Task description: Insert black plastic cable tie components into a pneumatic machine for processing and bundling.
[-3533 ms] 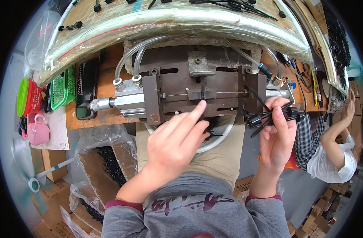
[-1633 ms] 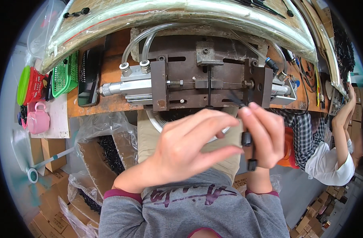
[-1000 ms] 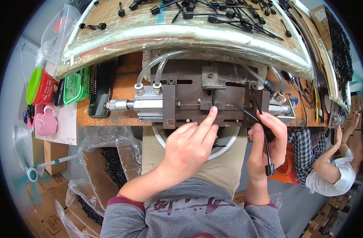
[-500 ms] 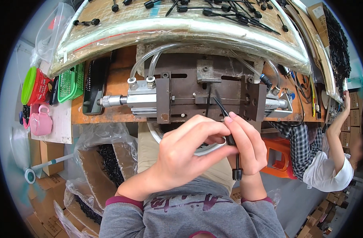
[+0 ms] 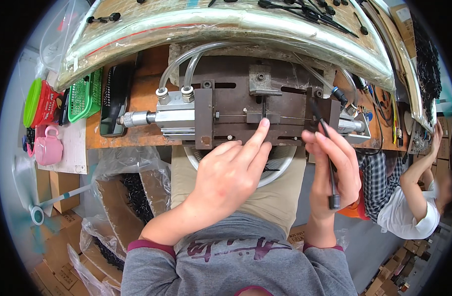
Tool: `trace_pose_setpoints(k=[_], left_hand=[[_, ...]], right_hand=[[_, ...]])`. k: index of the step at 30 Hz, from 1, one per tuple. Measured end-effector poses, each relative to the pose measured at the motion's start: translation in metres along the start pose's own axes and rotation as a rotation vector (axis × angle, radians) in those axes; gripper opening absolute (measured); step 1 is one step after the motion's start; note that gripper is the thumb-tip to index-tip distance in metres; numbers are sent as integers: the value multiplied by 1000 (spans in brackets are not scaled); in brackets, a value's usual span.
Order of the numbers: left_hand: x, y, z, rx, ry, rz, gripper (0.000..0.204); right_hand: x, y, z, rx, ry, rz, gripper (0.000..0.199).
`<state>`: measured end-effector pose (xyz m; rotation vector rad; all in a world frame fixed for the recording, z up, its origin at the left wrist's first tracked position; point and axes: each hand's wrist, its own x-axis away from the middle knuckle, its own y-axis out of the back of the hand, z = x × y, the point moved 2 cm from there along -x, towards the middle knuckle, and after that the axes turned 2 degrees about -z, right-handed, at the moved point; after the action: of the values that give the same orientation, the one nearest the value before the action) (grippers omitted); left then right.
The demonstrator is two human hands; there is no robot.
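My left hand (image 5: 229,167) reaches over the front of a dark metal fixture (image 5: 235,130). Its index fingertip rests at the small metal block (image 5: 263,117) in the middle, by the lower end of a thin black piece (image 5: 264,106) standing there. The other fingers are stretched out, and I see nothing held in them. To the right, my right hand (image 5: 338,172) has its fingers curled round a slim black rod (image 5: 330,170) with a knobbed lower end. The rod's upper part is blurred and passes in front of the fixture's right block; a second rod may overlap it.
Metal cylinders (image 5: 176,121) with see-through hoses (image 5: 179,64) flank the fixture. Above it is a plastic-wrapped board (image 5: 226,32) with several black knobbed rods. Green baskets (image 5: 85,98) and a pink cup (image 5: 49,148) stand left; another person (image 5: 408,197) sits at right.
My hands were together before the fixture around black rods. They have parted: the left index finger has come to the middle block, while the right hand has moved right with a rod.
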<state>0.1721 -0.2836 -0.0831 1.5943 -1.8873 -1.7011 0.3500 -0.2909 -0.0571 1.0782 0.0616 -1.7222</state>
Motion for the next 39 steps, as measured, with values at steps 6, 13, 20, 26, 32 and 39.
trace_pose_setpoints(k=[6,13,20,26,32,39], left_hand=[[-5,4,0,47,56,53,35],[-9,31,-18,875,165,-18,48],[-1,25,-5,302,82,-87,31],[-4,0,-2,35,27,-13,24],[-11,6,-4,-47,46,111,25],[-48,49,14,183,6,6,26]], right_hand=[[0,3,3,172,91,0,29],[-4,-13,8,339,403,165,34],[-6,-11,-6,111,135,32,46],[-5,-5,-3,-265,-77,63,51],[2,7,0,-372,-217,39,35],[0,12,3,-8,8,327,35]])
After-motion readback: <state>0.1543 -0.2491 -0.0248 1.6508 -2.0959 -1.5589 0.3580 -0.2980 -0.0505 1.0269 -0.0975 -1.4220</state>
